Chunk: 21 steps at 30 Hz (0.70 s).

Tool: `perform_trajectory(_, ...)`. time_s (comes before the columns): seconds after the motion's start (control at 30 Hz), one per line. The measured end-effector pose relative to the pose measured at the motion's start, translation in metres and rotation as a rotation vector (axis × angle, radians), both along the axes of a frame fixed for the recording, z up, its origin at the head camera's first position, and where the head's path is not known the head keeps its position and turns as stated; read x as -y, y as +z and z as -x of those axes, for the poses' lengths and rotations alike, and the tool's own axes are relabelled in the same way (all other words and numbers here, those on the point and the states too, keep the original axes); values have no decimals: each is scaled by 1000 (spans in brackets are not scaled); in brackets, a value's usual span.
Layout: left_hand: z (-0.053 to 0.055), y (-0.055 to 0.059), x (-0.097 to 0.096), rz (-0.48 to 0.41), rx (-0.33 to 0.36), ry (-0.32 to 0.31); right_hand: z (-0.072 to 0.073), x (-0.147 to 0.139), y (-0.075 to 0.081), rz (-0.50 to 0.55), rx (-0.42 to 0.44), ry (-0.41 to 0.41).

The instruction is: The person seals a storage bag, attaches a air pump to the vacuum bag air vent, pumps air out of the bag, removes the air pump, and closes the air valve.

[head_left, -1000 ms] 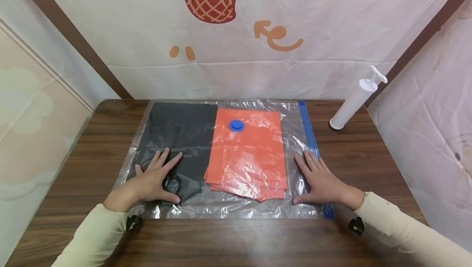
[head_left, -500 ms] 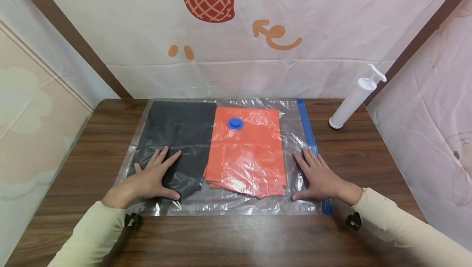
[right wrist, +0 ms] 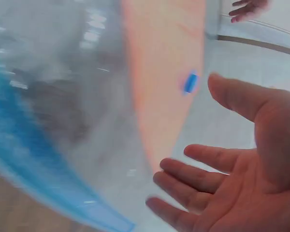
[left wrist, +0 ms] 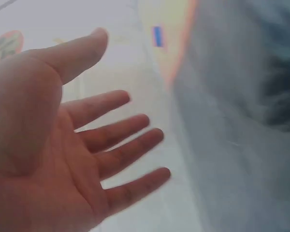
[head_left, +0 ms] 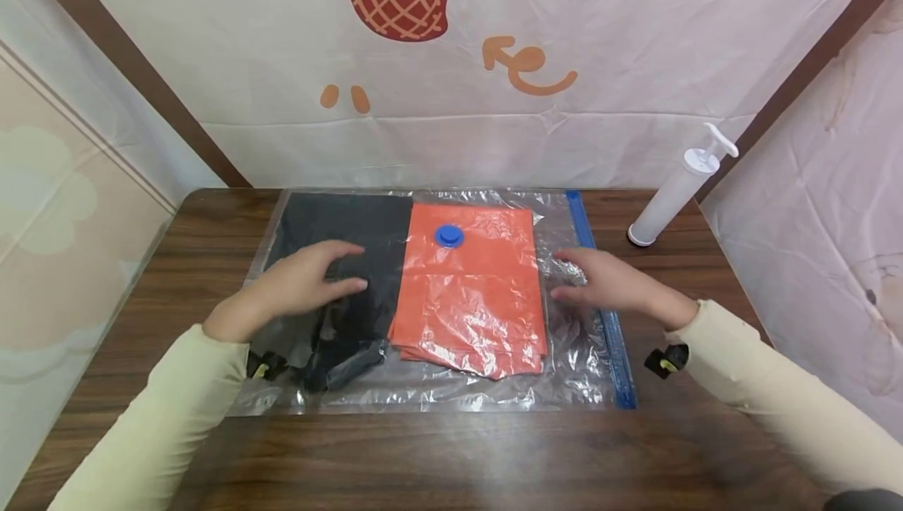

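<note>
A clear plastic vacuum storage bag point(head_left: 416, 396) lies flat on the table. Inside it are a folded black cloth point(head_left: 346, 217) on the left and a folded orange cloth point(head_left: 469, 307) beside it. A round blue valve point(head_left: 449, 236) sits over the orange cloth, and a blue zip strip point(head_left: 619, 366) runs down the bag's right edge. My left hand point(head_left: 299, 284) hovers over the black cloth, thumb and fingers apart. Over the bag's right side, near the zip strip, hovers my right hand point(head_left: 610, 280). Both wrist views show spread fingers with nothing held.
A white hand pump point(head_left: 670, 199) stands at the back right of the brown wooden table point(head_left: 451, 456), its handle upward. Printed fabric point(head_left: 451, 143) hangs behind the table and at both sides. A dark rounded object point(head_left: 864, 500) shows at the bottom right corner.
Both hands were resting flat on the bag with fingers spread; they have now lifted off it and moved toward the back. The bag, cloths and pump stay in place.
</note>
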<state>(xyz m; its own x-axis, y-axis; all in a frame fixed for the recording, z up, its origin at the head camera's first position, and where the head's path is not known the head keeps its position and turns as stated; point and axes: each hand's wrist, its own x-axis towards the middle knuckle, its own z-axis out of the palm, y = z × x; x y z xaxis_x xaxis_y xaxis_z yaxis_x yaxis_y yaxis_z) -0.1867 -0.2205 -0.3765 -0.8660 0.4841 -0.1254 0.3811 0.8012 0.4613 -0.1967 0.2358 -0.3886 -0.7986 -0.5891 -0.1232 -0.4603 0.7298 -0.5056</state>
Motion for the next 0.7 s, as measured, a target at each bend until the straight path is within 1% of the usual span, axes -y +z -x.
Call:
perform_trajectory(0.07, 12, 9, -9, -44, -13, -5, 12, 10, 8, 19, 23, -17)
perform_trajectory(0.13, 25, 15, -19, -93, -16, 2, 23, 23, 15, 36, 56, -38)
perform_trajectory(0.2, 37, 16, -27, -126, -9, 13, 34, 39, 20, 57, 86, -56)
perform_trajectory(0.27, 47, 13, -36, -148, -3, 31, 43, 55, 23, 80, 104, -81)
perform_trajectory(0.4, 63, 2, -51, -159, 25, 48, 59, 85, 24, 167, 130, -148)
perform_trajectory(0.5, 73, -9, -62, -164, 56, 67, 71, 103, 19, 281, 170, -217)
perform_trajectory(0.57, 80, -19, -69, -171, 71, 79, 79, 112, 12, 383, 236, -263)
perform_trajectory(0.6, 83, -25, -72, -170, 80, 86, 82, 117, 9, 450, 285, -289)
perform_trajectory(0.7, 93, -45, -78, -138, 84, 104, 91, 130, -8, 638, 406, -365)
